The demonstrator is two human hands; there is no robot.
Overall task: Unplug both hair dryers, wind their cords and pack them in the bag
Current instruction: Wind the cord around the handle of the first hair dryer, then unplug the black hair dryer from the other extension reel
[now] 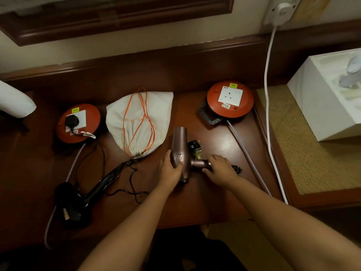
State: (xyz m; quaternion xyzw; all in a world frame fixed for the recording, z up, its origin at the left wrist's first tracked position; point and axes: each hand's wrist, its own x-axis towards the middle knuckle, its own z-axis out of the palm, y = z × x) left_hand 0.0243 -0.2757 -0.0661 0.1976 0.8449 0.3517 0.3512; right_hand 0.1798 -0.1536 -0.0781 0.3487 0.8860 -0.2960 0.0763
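A pink hair dryer [180, 145] lies on the dark wooden table [218, 202]. My left hand [171, 169] grips its barrel and my right hand [218, 169] grips its handle. Its black plug [195, 146] rests loose beside the barrel, and a coil of its cord [237, 169] shows past my right hand. A black hair dryer [86, 196] lies at the left, its cord running to a black plug [71, 120] seated in the left orange reel socket [78, 124]. The white drawstring bag [136, 122] with orange cords lies between the reels, its mouth gathered.
A second orange reel [230, 103] with a bare white socket stands at the back right. Its grey cable [248, 153] crosses the table. A white cable [268, 94] drops from a wall socket [281, 9]. A white box [316, 102] sits on the woven surface at right.
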